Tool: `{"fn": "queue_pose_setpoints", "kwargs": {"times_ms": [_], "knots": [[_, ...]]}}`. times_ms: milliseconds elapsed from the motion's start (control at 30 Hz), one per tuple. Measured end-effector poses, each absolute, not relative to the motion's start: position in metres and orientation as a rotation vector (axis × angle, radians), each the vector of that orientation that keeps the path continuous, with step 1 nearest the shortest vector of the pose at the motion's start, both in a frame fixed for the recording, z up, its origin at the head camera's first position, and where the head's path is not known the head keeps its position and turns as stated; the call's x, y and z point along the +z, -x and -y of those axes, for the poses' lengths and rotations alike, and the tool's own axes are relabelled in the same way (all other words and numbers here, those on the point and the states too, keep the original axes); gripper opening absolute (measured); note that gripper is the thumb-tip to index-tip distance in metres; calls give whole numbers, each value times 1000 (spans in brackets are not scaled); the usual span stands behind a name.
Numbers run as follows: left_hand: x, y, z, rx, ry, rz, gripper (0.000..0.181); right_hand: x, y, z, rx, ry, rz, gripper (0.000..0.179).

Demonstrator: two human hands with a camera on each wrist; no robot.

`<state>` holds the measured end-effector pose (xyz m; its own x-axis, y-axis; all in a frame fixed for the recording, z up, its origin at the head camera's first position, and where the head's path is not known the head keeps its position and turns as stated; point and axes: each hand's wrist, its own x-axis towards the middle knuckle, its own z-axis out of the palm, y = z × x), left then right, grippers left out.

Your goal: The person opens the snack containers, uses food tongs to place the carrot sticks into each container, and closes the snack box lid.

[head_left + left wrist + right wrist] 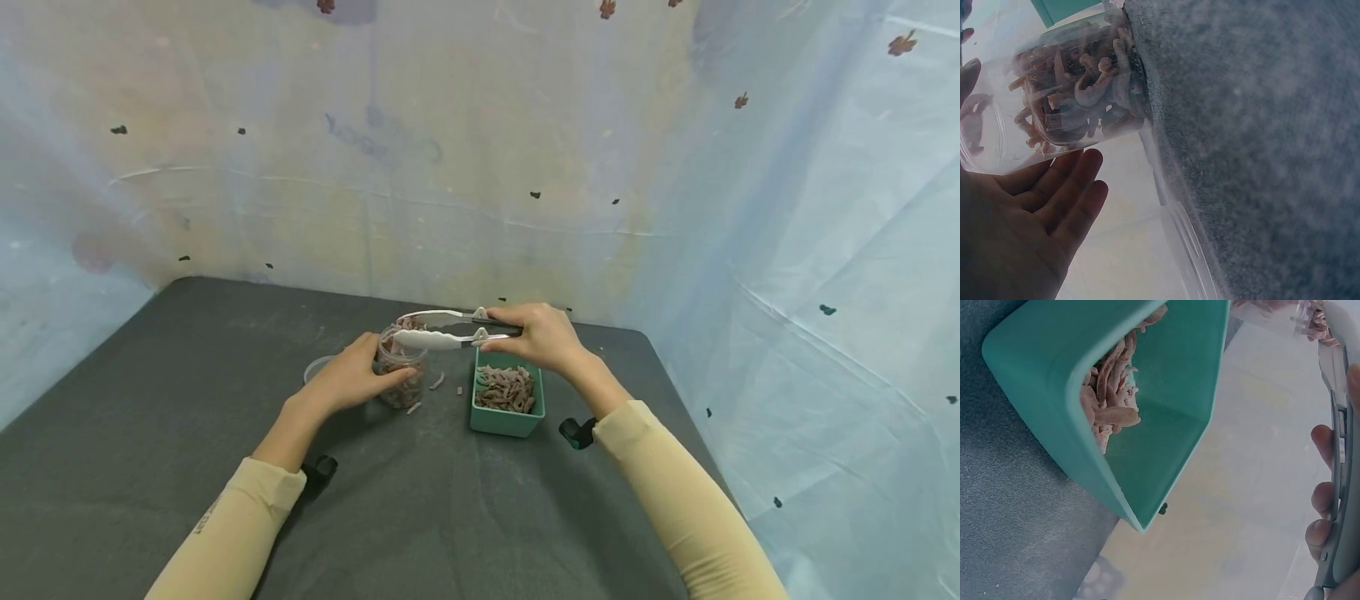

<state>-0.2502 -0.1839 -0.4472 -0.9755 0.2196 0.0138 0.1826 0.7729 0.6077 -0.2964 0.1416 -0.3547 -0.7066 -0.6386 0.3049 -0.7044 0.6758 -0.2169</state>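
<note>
A clear plastic jar (pixel 396 385) of brownish-pink strips stands on the dark tabletop. My left hand (pixel 347 377) grips its side, thumb across the near face and fingers round the back; the left wrist view shows strips piled inside the jar (pixel 1085 87). My right hand (pixel 543 335) holds tongs (pixel 429 340) with pale heads and dark handles. At the jar's mouth, the tong heads have strips (pixel 411 322) between them. Below my right hand sits a green rectangular container (pixel 506 427), partly filled with similar strips (pixel 1110 400).
Some loose pieces (pixel 437 381) lie between the jar and the container. Beside my left hand is a clear round lid (pixel 316 367), partly hidden. A patterned sheet (pixel 450 217) hangs behind the table and along its right side.
</note>
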Motion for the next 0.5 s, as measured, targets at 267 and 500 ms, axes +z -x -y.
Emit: {"fn": "queue_pose_setpoints", "kwargs": {"times_ms": [267, 500], "knots": [[-447, 250, 184, 984, -314, -2901, 101, -356, 296, -139, 388, -1105, 2693, 64], [-448, 250, 185, 988, -323, -2907, 99, -355, 296, -139, 401, -1104, 2720, 66]]}}
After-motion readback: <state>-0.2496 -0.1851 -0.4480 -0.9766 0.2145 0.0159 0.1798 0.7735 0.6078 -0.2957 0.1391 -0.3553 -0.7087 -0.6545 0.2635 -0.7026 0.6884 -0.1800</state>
